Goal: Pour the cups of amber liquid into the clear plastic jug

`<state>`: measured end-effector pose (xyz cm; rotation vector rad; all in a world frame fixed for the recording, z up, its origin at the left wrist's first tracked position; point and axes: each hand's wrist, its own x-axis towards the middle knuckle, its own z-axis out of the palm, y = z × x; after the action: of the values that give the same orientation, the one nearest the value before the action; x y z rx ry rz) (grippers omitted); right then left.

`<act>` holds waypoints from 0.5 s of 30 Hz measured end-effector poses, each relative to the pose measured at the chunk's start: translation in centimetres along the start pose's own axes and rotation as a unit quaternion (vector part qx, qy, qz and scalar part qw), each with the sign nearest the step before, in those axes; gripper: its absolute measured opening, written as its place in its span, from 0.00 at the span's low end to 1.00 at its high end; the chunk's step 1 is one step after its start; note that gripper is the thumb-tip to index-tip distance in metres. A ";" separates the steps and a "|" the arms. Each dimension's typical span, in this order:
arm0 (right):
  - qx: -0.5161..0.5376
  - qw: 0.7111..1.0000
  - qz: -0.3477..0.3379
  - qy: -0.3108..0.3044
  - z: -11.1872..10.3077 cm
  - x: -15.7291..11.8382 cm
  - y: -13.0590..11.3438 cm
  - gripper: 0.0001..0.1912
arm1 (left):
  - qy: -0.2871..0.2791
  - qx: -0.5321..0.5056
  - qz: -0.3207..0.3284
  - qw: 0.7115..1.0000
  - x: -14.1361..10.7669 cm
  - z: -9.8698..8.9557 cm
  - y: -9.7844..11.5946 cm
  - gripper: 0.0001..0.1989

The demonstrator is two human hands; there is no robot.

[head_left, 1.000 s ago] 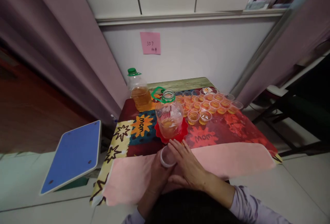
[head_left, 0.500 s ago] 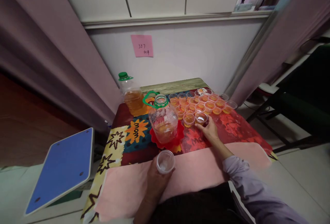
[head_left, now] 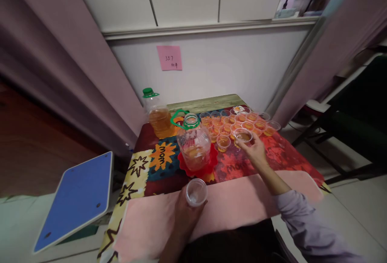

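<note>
My left hand (head_left: 186,214) is closed around a clear plastic cup (head_left: 196,193) in front of me, over the pink cloth. The inside looks pale, and I cannot tell whether it is one cup or a stack. With my right hand (head_left: 256,151) I grip a clear plastic cup of amber liquid (head_left: 242,136) by its side, slightly above the tabletop. Just beyond it stand rows of similar filled cups (head_left: 223,143). Between my hands and farther back, an uncapped clear jug (head_left: 193,150) with a green handle stands on a red scalloped dish (head_left: 213,163), with some liquid low inside.
A second jug (head_left: 160,122) with a green cap and amber liquid stands at the back left. A pink cloth (head_left: 145,222) lies along the near edge of the patterned table. A blue board (head_left: 78,198) is at the left, a dark chair (head_left: 359,122) at the right.
My right hand has lifted the amber-filled cup off the tabletop and moved slightly right with it. My left hand keeps its hold on the other cup. The view has shifted slightly.
</note>
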<state>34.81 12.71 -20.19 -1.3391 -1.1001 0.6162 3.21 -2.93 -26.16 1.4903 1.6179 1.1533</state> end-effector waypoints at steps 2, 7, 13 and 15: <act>0.038 0.998 -0.018 -0.035 0.3 0.7 -3.2 0.38 | 0.004 -0.007 -0.002 1.000 0.0 0.1 0.2 0.31; 0.078 0.983 -0.058 -0.153 1.6 2.7 -11.9 0.38 | 0.007 -0.024 0.004 1.000 -0.1 0.1 0.2 0.33; 0.046 0.968 -0.131 -0.211 4.1 4.5 -17.5 0.36 | 0.000 -0.040 -0.006 0.999 -0.3 0.3 -0.5 0.33; 0.030 0.958 -0.161 -0.236 5.0 4.8 -18.2 0.33 | -0.002 -0.054 -0.020 0.998 -0.4 0.6 -1.0 0.34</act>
<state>28.14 15.75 -2.15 -0.9479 -1.6338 0.7363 3.43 -3.16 -27.33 1.3849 1.5497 1.1967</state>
